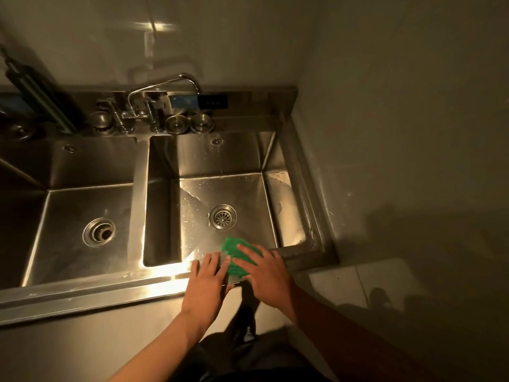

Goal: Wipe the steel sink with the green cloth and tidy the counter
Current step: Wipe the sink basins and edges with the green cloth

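Right hand (264, 274) flat, fingers spread, pressing green cloth (237, 255) onto front rim of steel sink (165, 271), lower centre of frame. Palm down on cloth, no closed grasp. Left hand (206, 282) open, empty, resting on rim just beside cloth. Drain (222, 217) above cloth, basin floor wet. Faucet (165, 89) upper centre.
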Motion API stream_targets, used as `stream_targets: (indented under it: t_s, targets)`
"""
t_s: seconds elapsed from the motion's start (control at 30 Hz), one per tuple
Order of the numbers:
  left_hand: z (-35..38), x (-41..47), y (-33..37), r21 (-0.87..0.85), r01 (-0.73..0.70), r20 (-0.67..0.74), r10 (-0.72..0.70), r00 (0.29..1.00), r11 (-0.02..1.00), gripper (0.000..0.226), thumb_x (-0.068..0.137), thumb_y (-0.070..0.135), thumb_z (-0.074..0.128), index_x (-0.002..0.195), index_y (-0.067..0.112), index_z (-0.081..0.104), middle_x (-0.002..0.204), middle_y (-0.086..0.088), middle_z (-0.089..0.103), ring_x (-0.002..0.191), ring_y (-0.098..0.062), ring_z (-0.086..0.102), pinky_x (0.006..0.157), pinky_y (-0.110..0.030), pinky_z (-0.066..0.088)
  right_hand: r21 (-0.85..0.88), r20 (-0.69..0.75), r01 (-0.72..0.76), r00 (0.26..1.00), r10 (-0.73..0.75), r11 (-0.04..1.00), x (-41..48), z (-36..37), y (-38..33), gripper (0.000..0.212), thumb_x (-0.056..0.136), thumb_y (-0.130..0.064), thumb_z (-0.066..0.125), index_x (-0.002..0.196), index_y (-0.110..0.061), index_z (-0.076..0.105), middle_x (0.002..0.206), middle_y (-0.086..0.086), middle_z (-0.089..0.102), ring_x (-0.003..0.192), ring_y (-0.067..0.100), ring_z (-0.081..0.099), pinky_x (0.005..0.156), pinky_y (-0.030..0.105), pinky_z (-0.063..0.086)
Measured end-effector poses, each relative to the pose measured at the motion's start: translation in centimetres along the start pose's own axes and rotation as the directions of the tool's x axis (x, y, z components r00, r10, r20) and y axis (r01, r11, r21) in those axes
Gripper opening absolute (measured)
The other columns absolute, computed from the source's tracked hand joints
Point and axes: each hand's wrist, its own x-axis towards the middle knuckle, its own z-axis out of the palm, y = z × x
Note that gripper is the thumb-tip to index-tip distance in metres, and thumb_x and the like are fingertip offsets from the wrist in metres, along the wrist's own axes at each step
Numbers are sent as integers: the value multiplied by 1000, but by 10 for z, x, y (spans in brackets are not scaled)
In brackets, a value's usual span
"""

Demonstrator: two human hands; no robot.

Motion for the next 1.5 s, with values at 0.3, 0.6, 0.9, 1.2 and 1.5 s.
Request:
stream_targets:
  t_s: [0.3,0.6,0.9,1.2,1.5]
  targets:
    - [2,47,49,-74,-137,74,143,987,988,70,99,65,42,161,46,13,166,0,28,156,-27,21,125,-59,9,14,-179,-88,980,89,996,-49,-6,96,45,95,-40,46,134,-27,63,151,-1,50,130,31,52,102,51,50]
    - [-4,-1,-43,-130,-25,-26,22,999,991,84,90,75,52,160,37,26,155,7,46,145,-17,41,127,-49,14,1,-170,-315,935,310,949,-56,6,107,43,103,-33,41,142,-23,55,158,3,41,141,32,40,110,49,38]
    - [-2,-11,-40,-134,87,-89,-99,991,987,87,83,83,42,153,30,41,141,6,55,134,-21,50,124,-51,21,89,-18,-228,973,230,970,-3,4,-9,80,72,-33,77,143,-38,41,153,-4,44,133,33,44,98,53,42]
    - [2,4,-33,-127,141,-115,-156,981,982,80,86,90,26,136,34,52,119,8,60,116,-23,56,118,-55,32,20,-20,54,998,-53,998,-3,-1,29,61,90,-35,66,145,-39,39,157,-7,39,133,32,45,100,53,43]
    - [-3,34,-4,-85,177,82,-170,982,981,78,95,77,12,154,33,39,154,6,49,148,-23,38,120,-65,19,15,62,-274,960,272,962,-33,-19,105,52,101,-38,49,151,-38,36,162,-7,28,144,31,32,115,52,34]
